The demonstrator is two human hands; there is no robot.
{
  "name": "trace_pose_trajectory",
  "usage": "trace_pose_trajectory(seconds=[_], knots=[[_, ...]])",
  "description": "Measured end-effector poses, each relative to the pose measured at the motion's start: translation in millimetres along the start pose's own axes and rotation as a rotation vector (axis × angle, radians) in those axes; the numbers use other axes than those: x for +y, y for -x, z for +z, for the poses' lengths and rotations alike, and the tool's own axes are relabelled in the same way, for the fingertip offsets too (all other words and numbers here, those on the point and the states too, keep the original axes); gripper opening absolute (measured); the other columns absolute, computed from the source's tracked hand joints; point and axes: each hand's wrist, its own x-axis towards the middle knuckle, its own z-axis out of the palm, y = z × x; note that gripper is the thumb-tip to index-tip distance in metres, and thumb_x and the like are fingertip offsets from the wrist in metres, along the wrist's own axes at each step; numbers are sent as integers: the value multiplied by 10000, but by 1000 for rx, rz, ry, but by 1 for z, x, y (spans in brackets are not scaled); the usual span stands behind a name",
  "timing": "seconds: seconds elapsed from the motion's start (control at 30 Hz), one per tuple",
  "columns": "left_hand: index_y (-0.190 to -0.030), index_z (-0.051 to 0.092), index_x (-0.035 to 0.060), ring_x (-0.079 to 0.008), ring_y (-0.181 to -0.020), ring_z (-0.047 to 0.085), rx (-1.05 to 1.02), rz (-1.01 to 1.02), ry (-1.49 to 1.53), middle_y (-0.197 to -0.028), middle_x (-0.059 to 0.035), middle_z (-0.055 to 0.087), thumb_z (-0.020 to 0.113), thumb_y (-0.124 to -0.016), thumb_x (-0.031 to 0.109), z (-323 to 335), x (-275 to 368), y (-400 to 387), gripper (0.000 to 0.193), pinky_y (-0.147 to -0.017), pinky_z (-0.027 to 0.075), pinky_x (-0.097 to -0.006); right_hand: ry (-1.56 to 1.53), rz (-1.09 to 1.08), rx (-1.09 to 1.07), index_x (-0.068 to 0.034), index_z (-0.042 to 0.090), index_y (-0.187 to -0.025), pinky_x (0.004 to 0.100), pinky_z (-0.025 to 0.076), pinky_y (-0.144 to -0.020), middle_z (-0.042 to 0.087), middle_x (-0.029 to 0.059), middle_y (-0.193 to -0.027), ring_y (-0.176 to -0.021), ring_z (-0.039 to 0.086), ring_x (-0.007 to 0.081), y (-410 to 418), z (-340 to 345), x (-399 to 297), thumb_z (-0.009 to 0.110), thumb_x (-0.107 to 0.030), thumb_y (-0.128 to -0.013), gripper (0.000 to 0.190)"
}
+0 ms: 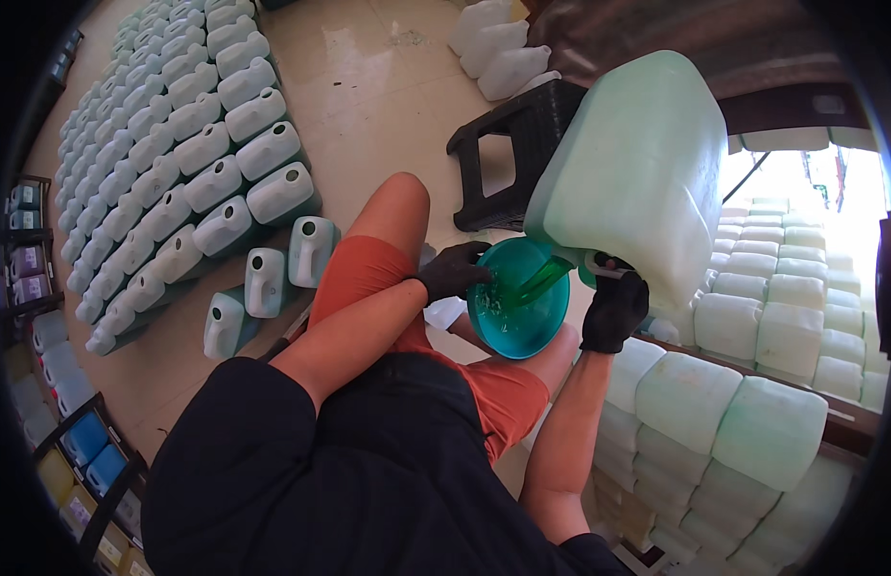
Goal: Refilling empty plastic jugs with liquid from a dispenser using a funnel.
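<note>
My left hand [456, 273], in a black glove, grips the left rim of a round teal plastic vessel [521, 335] between my knees. Whether it is a funnel or a bowl is hard to tell, as its underside is hidden. Green liquid [544, 281] streams into it from the mouth of a large translucent jerrycan [632, 158], which lies tipped toward me against a black plastic stool [481, 169]. My gloved right hand [618, 313] is closed around the jerrycan's handle beside the mouth. Part of a white plastic container [444, 312] shows below my left hand.
Uncapped jugs [280, 193] stand in dense rows on the tiled floor at left, three apart from them near my left leg [265, 281]. Stacked jerrycans [686, 389] rise at right. White jugs [513, 72] lie beyond the stool. Shelves [85, 439] line the far left.
</note>
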Motion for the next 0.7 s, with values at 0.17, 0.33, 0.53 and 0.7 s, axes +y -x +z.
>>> trace_pose_trajectory(seconds=[0.17, 0.33, 0.53, 0.7], knots=[[-1381, 536, 31, -252, -793, 730, 6, 43, -40, -1148, -202, 691, 712, -773, 238, 1, 4, 4, 666, -657, 624, -343, -6, 19, 11, 44, 577, -1102, 430, 569, -937, 653, 156, -1075, -1020, 655, 253, 3, 5, -4, 502, -165, -1039, 230], [-1380, 536, 35, -252, -798, 728, -24, 18, -39, -1160, -200, 688, 712, -774, 240, 0, 7, 6, 663, -665, 624, -344, 203, 8, 13, 37, 566, -1119, 458, 551, -963, 645, 160, -1093, -1035, 646, 281, 2, 7, -8, 486, -192, -1042, 254], [-1383, 539, 36, -262, -823, 729, -20, 12, -35, -1178, -199, 683, 710, -765, 236, 1, 6, 7, 671, -674, 626, -351, -55, 81, 51, 32, 558, -1092, 461, 548, -957, 634, 153, -1085, -1034, 638, 286, -2, 12, -11, 479, -196, -1040, 247], [-1383, 541, 35, -265, -837, 729, -5, 4, -44, -1198, -204, 674, 709, -762, 240, 0, 6, 7, 675, -674, 627, -357, -99, 109, 72, 23, 558, -1070, 454, 556, -931, 630, 150, -1064, -1010, 637, 281, -5, 16, -16, 481, -201, -1036, 239]])
